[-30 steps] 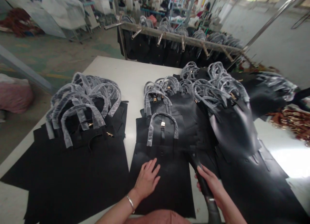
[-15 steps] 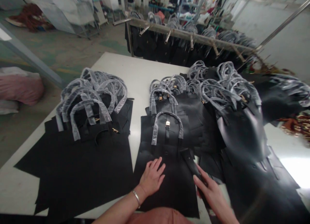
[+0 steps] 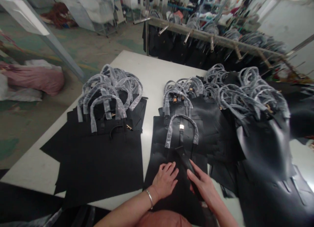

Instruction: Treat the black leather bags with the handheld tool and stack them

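Note:
My left hand (image 3: 165, 181) lies with its fingers spread on a black bag panel (image 3: 159, 158) in front of me. A long, narrow black object (image 3: 185, 160) is gripped in my right hand (image 3: 203, 186); its kind is unclear. Its far end rests over the panel, just below a gold clasp (image 3: 181, 127) on a short strap. Above my hands, a bag handle (image 3: 182, 116) in clear plastic wrap arches up around that clasp. More panels with wrapped handles (image 3: 176, 84) overlap behind it.
To the left is a stack of black panels (image 3: 103, 161) with wrapped handles. Glossy black bag pieces (image 3: 265, 148) pile up on the right. A metal rack (image 3: 196, 32) hung with bags stands beyond the white table (image 3: 130, 61). A pink sack (image 3: 41, 78) sits on the floor.
The view has turned left, so the table's contents sit further right. My right hand has brought the black object inward over the panel, closer to my left hand, which stays on the panel.

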`<act>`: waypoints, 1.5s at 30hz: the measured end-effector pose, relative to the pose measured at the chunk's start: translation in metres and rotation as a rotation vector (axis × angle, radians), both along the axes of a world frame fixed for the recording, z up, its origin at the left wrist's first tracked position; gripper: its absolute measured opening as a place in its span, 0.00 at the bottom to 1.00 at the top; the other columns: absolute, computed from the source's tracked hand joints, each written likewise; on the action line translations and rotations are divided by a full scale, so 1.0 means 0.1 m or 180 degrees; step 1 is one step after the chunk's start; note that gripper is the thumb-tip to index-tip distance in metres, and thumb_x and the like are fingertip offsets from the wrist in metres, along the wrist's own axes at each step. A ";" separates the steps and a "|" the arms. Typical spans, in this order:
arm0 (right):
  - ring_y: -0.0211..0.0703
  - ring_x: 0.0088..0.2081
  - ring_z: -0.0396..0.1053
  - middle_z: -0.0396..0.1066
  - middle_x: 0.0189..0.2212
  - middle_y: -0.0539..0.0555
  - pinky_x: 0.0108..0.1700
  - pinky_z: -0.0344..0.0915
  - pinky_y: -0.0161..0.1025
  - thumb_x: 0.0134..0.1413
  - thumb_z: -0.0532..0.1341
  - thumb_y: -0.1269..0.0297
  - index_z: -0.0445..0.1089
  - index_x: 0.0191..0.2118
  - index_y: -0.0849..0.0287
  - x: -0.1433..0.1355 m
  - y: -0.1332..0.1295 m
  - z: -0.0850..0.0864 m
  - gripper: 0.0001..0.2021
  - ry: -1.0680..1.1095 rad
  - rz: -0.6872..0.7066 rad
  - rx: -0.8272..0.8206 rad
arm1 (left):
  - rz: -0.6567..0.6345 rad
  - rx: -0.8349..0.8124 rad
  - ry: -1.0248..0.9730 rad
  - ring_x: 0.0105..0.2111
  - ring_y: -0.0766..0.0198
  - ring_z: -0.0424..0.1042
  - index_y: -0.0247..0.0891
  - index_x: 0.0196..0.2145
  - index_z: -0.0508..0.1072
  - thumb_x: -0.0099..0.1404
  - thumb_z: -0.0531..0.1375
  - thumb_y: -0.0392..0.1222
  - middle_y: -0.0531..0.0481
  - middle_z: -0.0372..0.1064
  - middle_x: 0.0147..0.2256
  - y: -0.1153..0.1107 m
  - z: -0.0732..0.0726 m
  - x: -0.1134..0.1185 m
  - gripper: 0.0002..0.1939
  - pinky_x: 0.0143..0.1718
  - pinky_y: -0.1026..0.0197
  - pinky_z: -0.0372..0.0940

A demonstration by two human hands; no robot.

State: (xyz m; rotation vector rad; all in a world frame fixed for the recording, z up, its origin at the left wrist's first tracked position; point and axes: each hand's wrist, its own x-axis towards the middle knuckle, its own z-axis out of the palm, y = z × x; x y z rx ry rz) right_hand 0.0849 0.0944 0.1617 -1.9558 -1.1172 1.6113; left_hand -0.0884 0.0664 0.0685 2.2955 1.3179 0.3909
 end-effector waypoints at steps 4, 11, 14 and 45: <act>0.35 0.13 0.65 0.70 0.20 0.45 0.14 0.60 0.30 0.53 0.61 0.53 0.59 0.62 0.59 -0.14 0.02 -0.03 0.32 0.0196 0.0394 -0.0328 | -0.0045 -0.0158 -0.0060 0.56 0.54 0.57 0.41 0.54 0.66 0.69 0.52 0.48 0.45 0.64 0.53 0.00 0.02 0.02 0.18 0.56 0.47 0.51; 0.34 0.14 0.65 0.68 0.20 0.45 0.14 0.60 0.29 0.55 0.59 0.51 0.59 0.62 0.58 -0.29 0.23 -0.03 0.31 0.0385 0.0456 -0.0459 | -0.0138 -0.0130 -0.0124 0.57 0.54 0.55 0.39 0.52 0.66 0.69 0.52 0.48 0.43 0.63 0.53 0.01 0.00 0.01 0.17 0.56 0.48 0.50; 0.34 0.14 0.66 0.68 0.22 0.46 0.14 0.59 0.29 0.55 0.60 0.50 0.61 0.60 0.57 -0.26 0.27 0.04 0.30 0.0555 0.0491 -0.0752 | -0.0151 -0.0168 -0.0195 0.55 0.55 0.59 0.39 0.53 0.65 0.70 0.51 0.47 0.44 0.66 0.51 0.01 -0.02 0.01 0.17 0.57 0.49 0.49; 0.48 0.36 0.76 0.78 0.39 0.53 0.41 0.71 0.42 0.51 0.63 0.55 0.66 0.59 0.56 -0.79 0.48 0.04 0.29 0.0163 0.0713 0.0528 | 0.0338 -0.0199 -0.0551 0.50 0.54 0.64 0.40 0.51 0.68 0.65 0.51 0.32 0.44 0.69 0.49 0.06 -0.28 -0.01 0.18 0.53 0.48 0.60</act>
